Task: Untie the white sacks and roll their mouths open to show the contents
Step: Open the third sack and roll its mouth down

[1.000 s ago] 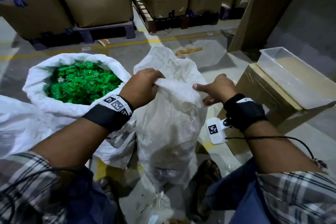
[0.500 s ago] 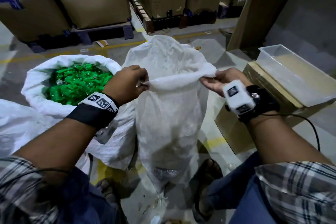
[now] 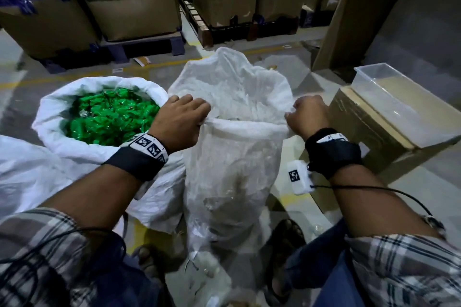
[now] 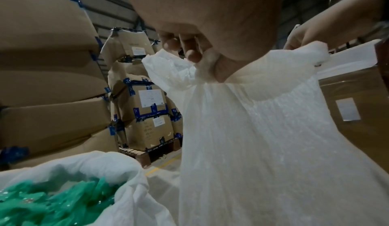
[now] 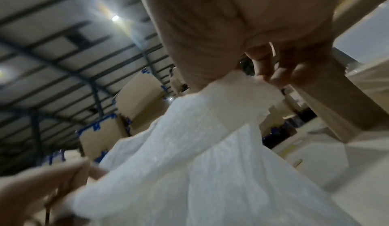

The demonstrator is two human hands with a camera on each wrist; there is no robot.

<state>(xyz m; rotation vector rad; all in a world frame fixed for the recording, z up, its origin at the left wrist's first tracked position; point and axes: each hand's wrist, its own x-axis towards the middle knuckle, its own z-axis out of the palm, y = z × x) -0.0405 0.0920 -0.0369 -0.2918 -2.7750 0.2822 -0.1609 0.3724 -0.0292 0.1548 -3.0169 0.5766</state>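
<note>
Between the knees stands the white sack (image 3: 232, 182), its near rim stretched sideways from left hand (image 3: 179, 122) to right hand (image 3: 308, 114). Both fists clutch bunched rim, so rolling likely goes outward and down

Big brown boxes (image 3: 129, 7) sit on pallets (image 3: 147, 45). The grey floor (image 3: 424, 194) has yellow lines (image 3: 159, 65). Roof lamps (image 5: 115, 18) shine.

Contents of middle sack (image 3: 232, 182) indistinct through weave; third sack (image 3: 22, 169) cut off at left edge
</note>
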